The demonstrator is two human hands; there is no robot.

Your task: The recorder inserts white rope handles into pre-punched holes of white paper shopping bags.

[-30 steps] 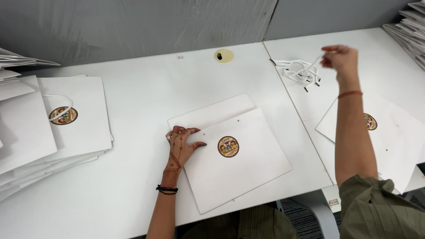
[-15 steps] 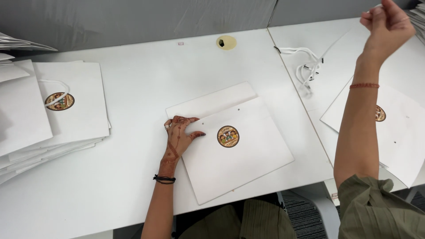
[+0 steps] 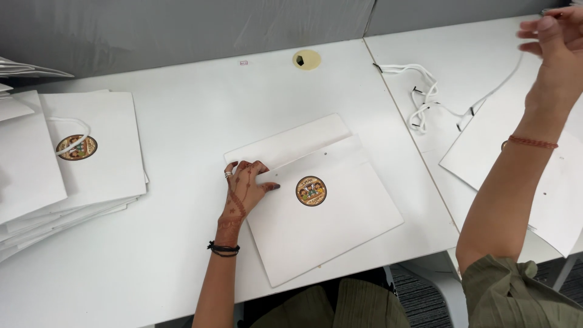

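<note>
Head view: my left hand lay flat, fingers spread, on the flat white bag at mid-surface. My right hand was raised at the far right, fingers pinching a white cord trailing from the cord pile.

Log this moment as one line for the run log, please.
left hand: flat on paper bag | right hand: raised, pinching white cord | cord pile: on table | bag stack: at left
</note>
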